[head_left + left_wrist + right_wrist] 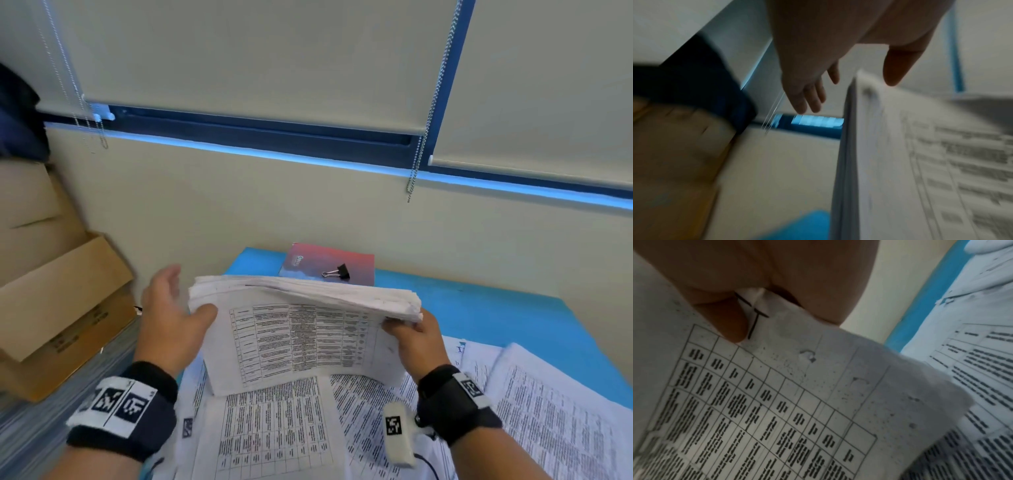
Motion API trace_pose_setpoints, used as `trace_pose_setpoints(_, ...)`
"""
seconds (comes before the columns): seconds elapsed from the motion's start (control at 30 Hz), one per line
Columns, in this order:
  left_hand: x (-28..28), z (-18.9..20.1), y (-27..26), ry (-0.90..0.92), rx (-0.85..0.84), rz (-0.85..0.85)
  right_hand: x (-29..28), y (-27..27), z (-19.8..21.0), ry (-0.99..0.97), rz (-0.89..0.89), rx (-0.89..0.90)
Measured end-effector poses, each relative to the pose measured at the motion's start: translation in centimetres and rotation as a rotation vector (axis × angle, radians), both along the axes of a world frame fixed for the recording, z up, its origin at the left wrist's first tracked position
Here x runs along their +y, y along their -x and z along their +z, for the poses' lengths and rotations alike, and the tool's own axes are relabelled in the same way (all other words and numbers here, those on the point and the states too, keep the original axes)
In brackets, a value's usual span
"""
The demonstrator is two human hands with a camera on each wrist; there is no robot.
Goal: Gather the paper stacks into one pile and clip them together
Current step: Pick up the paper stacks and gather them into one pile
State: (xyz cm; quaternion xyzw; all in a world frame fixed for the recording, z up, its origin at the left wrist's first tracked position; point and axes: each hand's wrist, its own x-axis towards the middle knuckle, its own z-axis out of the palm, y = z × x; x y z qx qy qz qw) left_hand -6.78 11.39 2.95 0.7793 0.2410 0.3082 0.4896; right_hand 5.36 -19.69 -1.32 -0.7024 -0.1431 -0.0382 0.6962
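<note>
A thick stack of printed sheets [301,339] stands tilted on its lower edge on loose papers [274,428] that cover the blue table [479,308]. My right hand [407,330] pinches the stack's upper right corner, thumb [725,318] on the printed face [777,402]. My left hand [178,301] is open at the stack's left edge: its thumb [898,68] lies over the front sheet [900,162], and its straight fingers [807,100] stand just off the edge. A black binder clip [339,272] lies behind the stack on a red booklet [308,260].
More printed sheets [548,411] fan out across the table's right side. Open cardboard boxes [61,301] are stacked on the floor to the left. The wall and window blinds rise right behind the table's far edge.
</note>
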Motion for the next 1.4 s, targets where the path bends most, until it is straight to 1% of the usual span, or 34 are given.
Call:
trace_pose_setpoints(0.03, -0.5, 1.8, 0.1, -0.203, 0.009, -0.014, 0.2, 0.3, 0.5, 0.02, 0.025, -0.033)
trace_pose_setpoints(0.07, -1.2, 3.5, 0.1, -0.392, 0.031, -0.073, 0.4, 0.6, 1.1, 0.043, 0.056, -0.069)
trace_pose_setpoints(0.1, -2.1, 5.0, -0.1, -0.565, 0.094, -0.161, 0.6, 1.0, 1.7, 0.068, 0.085, -0.112)
trace_pose_setpoints(0.17, -3.8, 7.2, -1.0, -0.848, 0.291, -0.339, 0.9, 1.7, 3.1, 0.127, 0.129, -0.215)
trace_pose_setpoints(0.23, -4.7, 8.6, -2.1, -1.016, 0.491, -0.478, 1.2, 2.5, 4.6, 0.158, 0.179, -0.296)
trace_pose_setpoints(0.27, -5.0, 9.2, -2.4, -1.065, 0.559, -0.539, 1.2, 2.9, 5.2, 0.174, 0.197, -0.334)
trace_pose_setpoints(0.3, -5.1, 9.8, -2.7, -1.06, 0.611, -0.606, 1.2, 3.2, 5.9, 0.187, 0.208, -0.374)
trace_pose_setpoints(0.33, -5.2, 10.2, -2.8, -1.011, 0.619, -0.659, 1.1, 3.5, 6.6, 0.195, 0.207, -0.407)
trace_pose_setpoints(0.4, -5.3, 10.1, -2.8, -0.851, 0.543, -0.752, 0.7, 3.7, 7.8, 0.195, 0.188, -0.428)
trace_pose_setpoints(0.47, -5.4, 9.5, -2.5, -0.709, 0.436, -0.754, 0.2, 3.9, 8.8, 0.227, 0.103, -0.406)
trace_pose_setpoints(0.53, -5.2, 8.6, -2.2, -0.572, 0.308, -0.698, -0.6, 3.5, 9.4, 0.262, -0.129, -0.388)
trace_pose_setpoints(0.57, -5.1, 8.1, -2.0, -0.485, 0.256, -0.669, -1.1, 3.2, 9.4, 0.232, -0.253, -0.386)
trace_pose_setpoints(0.6, -4.9, 7.6, -1.8, -0.384, 0.2, -0.646, -1.5, 2.8, 9.2, 0.142, -0.331, -0.366)
trace_pose_setpoints(0.63, -4.9, 7.1, -1.5, -0.271, 0.141, -0.624, -1.7, 2.6, 9.1, -0.015, -0.325, -0.307)
trace_pose_setpoints(0.67, -5.1, 6.5, -1.3, -0.158, 0.084, -0.601, -1.7, 2.4, 8.9, -0.207, -0.23, -0.21)
trace_pose_setpoints(0.7, -5.3, 5.9, -1.3, -0.049, 0.035, -0.569, -1.3, 2.3, 8.5, -0.379, -0.085, -0.093)
trace_pose_setpoints(0.73, -5.8, 5.3, -1.2, 0.045, -0.004, -0.536, -0.9, 2.3, 7.5, -0.462, 0.026, 0.01)
trace_pose_setpoints(0.77, -6.5, 4.9, -1.1, 0.129, -0.035, -0.503, -0.3, 2.7, 6.9, -0.444, 0.083, 0.068)
trace_pose_setpoints(0.8, -7.2, 4.4, -1.0, 0.198, -0.06, -0.465, 0.3, 3.4, 6.6, -0.353, 0.073, 0.081)
trace_pose_setpoints(0.87, -8.1, 3.4, -1.0, 0.306, -0.096, -0.408, 1.3, 4.4, 6.6, -0.178, -0.036, -0.003)
trace_pose_setpoints(0.93, -8.9, 2.7, -0.9, 0.393, -0.143, -0.381, 1.9, 4.8, 6.8, -0.131, -0.073, -0.096)
trace_pose_setpoints(1.0, -9.2, 1.9, -0.8, 0.459, -0.178, -0.375, 2.4, 5.0, 6.9, -0.09, -0.081, -0.141)
trace_pose_setpoints(1.07, -9.5, 0.6, -0.8, 0.483, -0.17, -0.37, 2.9, 4.9, 5.9, -0.024, -0.085, -0.114)
trace_pose_setpoints(1.2, -9.6, -2.5, -0.1, 0.533, -0.099, -0.325, 3.0, 5.1, 2.3, 0.113, -0.081, 0.069)
trace_pose_setpoints(1.3, -9.6, -3.4, 0.1, 0.509, -0.045, -0.339, 2.9, 5.6, 0.7, 0.167, -0.057, 0.172)
trace_pose_setpoints(1.4, -9.1, -3.8, -0.4, 0.443, -0.024, -0.344, 2.8, 5.4, 0.3, 0.163, -0.04, 0.206)
